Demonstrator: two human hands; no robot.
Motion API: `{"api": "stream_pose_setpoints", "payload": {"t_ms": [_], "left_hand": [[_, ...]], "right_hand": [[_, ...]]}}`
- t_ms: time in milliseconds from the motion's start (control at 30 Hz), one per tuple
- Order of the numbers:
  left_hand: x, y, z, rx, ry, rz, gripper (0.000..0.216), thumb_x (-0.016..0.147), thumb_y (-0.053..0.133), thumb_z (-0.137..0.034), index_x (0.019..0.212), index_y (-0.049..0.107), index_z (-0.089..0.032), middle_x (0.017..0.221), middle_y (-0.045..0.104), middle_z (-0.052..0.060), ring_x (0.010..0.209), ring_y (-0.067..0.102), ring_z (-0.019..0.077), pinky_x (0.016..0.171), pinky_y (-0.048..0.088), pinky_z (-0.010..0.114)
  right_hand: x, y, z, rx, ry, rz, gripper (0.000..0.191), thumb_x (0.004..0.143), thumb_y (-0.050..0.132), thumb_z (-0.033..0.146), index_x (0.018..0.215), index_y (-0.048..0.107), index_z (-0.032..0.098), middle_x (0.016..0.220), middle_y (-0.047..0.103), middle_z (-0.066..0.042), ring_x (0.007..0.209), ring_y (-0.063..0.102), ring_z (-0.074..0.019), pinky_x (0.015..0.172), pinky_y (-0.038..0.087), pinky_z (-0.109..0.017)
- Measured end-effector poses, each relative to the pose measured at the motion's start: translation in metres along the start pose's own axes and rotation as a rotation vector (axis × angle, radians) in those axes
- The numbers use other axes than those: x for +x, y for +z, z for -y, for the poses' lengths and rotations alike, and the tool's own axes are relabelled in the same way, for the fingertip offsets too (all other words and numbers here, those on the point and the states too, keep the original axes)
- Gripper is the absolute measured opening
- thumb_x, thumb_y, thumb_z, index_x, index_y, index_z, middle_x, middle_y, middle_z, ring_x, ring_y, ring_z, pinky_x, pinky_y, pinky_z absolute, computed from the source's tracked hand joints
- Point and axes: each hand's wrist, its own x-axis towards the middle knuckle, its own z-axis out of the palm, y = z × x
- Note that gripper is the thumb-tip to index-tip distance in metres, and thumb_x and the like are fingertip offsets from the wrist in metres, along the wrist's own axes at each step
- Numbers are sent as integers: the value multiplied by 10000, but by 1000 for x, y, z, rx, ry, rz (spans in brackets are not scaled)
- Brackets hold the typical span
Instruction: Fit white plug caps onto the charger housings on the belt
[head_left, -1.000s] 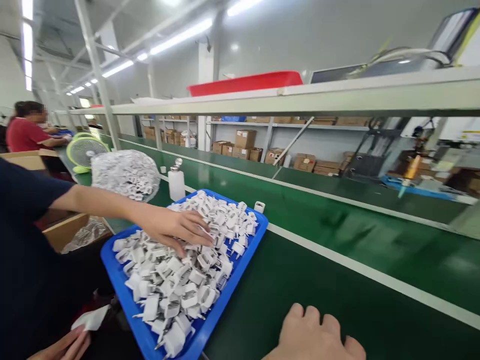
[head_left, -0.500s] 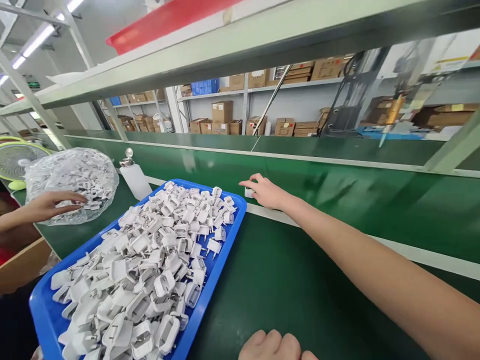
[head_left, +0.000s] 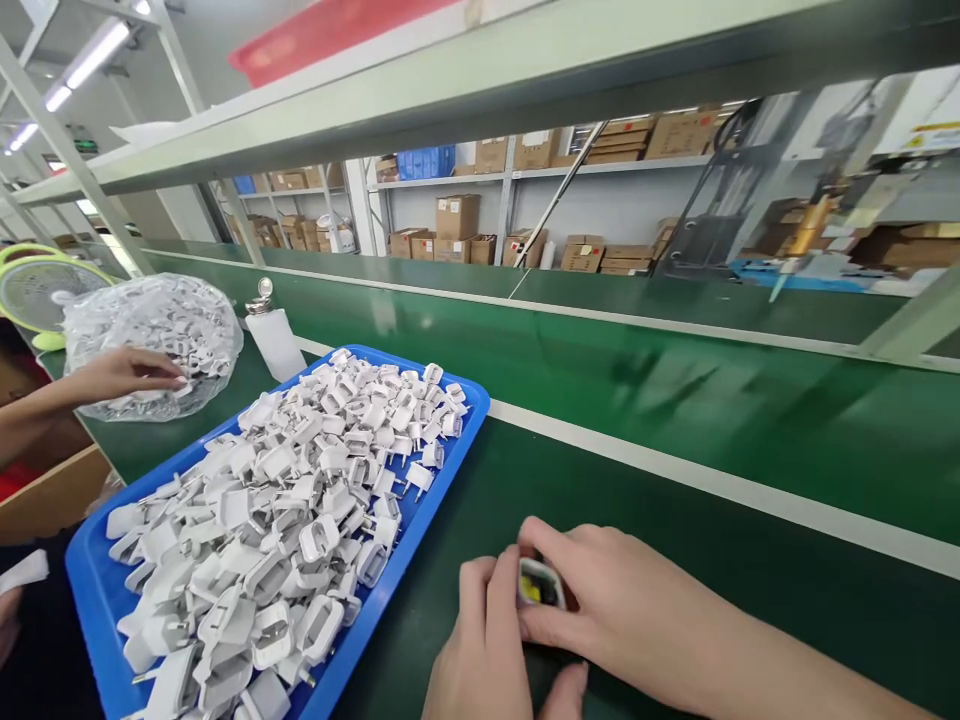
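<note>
Low over the green tabletop, my right hand [head_left: 600, 590] pinches a small white charger housing [head_left: 541, 584] between thumb and forefinger. Its open end faces up, showing something yellow and black inside. My left hand [head_left: 487, 640] closes around the near left side of the same housing, fingers curled against it; its thumb is lower down, and part of its grip is hidden. To the left, a blue tray [head_left: 420, 560] holds a heap of white plug housings [head_left: 300, 500] with metal pins, several of them open-ended.
Behind the tray stand a white pump bottle [head_left: 274, 340] and a clear bag [head_left: 154, 340] of white parts. A co-worker's hand [head_left: 127, 375] reaches to the bag. A green fan [head_left: 52, 290] is at far left. A pale strip [head_left: 637, 455] borders the green conveyor [head_left: 562, 350].
My right hand has come back from the conveyor edge with the white housing, down toward me. My left hand has risen to meet it. The co-worker's hand now pinches a white part.
</note>
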Motion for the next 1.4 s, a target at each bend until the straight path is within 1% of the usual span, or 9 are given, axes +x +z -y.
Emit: {"api": "stream_pose_setpoints", "payload": {"t_ms": [133, 267, 400, 633, 767, 867, 1067, 1200, 1400], "left_hand": [[-2, -9, -5, -50, -5, 14, 367, 856, 541, -181, 1218, 589, -213, 1109, 551, 83, 825, 652, 202, 677, 488, 284], [-5, -15, -4, -90, 43, 46, 407, 853, 538, -126, 1236, 558, -262, 1202, 515, 67, 835, 613, 173, 716, 462, 276], [-5, -16, 3, -147, 131, 82, 478, 869, 519, -94, 1298, 555, -300, 1200, 536, 34, 796, 566, 142, 787, 471, 274], [-10, -15, -1, -68, 90, 63, 364, 831, 623, -169, 1185, 620, -254, 978, 556, 0, 734, 546, 134, 712, 451, 247], [-13, -15, -1, -77, 160, 53, 356, 871, 575, -196, 1214, 630, -272, 1023, 582, 17, 741, 560, 136, 708, 477, 252], [-12, -13, 7, -152, 178, 54, 459, 937, 491, -235, 1392, 544, -258, 1050, 631, 44, 766, 600, 146, 761, 518, 273], [-15, -7, 5, -172, 12, -57, 621, 958, 452, -373, 1539, 296, -221, 1101, 638, 54, 622, 574, 133, 684, 519, 301], [-11, -8, -11, -24, -67, -7, 573, 885, 577, -414, 1415, 454, -232, 1029, 638, 30, 710, 631, 169, 642, 474, 279], [8, 3, -26, 12, 16, 201, 451, 869, 570, -279, 1314, 501, -261, 842, 675, -38, 805, 662, 177, 652, 420, 246]], "right_hand": [[3, -24, 12, 242, -96, -7, 311, 984, 553, 539, 980, 604, 232, 713, 654, 25, 645, 596, -163, 529, 346, -249], [33, -45, 30, 66, -170, -211, 359, 1099, 374, 400, 927, 617, 200, 814, 691, 1, 707, 636, -144, 638, 435, -256], [74, -31, 60, -128, -194, -278, 157, 1011, 603, 322, 1039, 668, 181, 1114, 684, -80, 1068, 637, -250, 863, 495, -351], [121, -15, 71, -77, -149, -190, 235, 998, 661, 321, 1148, 656, 139, 1179, 653, -81, 1063, 644, -229, 939, 552, -448], [91, -39, 51, 198, -253, -268, 176, 1031, 569, 268, 922, 628, 144, 1115, 651, -71, 1012, 652, -196, 943, 531, -388], [43, -44, 20, 463, -284, -265, 230, 1070, 423, 313, 930, 542, 174, 998, 660, -46, 787, 677, -139, 792, 561, -310], [-32, 9, -61, 950, -142, -203, 299, 1012, 512, 457, 1171, 464, 208, 838, 598, 15, 613, 618, -120, 587, 541, -268], [-45, 34, -82, 1352, -87, -153, 389, 925, 704, 406, 1234, 587, 200, 909, 612, -7, 707, 649, -120, 685, 567, -276], [-52, 33, -78, 1577, -178, -39, 412, 815, 860, 283, 1143, 624, 199, 1024, 641, -29, 923, 704, -165, 898, 587, -341]]}}
